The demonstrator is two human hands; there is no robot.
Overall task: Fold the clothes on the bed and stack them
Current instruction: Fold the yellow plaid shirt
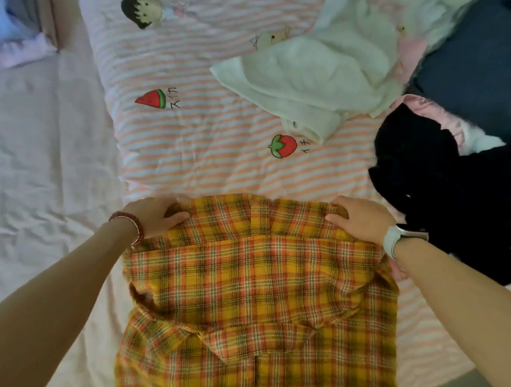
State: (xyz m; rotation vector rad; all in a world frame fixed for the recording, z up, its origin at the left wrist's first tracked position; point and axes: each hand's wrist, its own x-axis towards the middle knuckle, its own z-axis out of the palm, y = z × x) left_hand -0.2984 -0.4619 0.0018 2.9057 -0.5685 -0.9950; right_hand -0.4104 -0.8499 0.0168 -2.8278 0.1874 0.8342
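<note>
Striped quilt point(209, 147): pink and white, printed with fruit and a cartoon child, covers the middle of the frame.
Plaid shirt point(259, 299): yellow and orange, spread over the quilt's near edge, lower centre.
Black garment point(448, 188): crumpled, right edge.
White garment point(314, 76): loosely heaped, upper right.
Left hand point(153, 213): bead bracelet on wrist, fingers curled round the shirt's far left corner.
Right hand point(361, 220): white watch on wrist, fingers pinching the far right corner.
</note>
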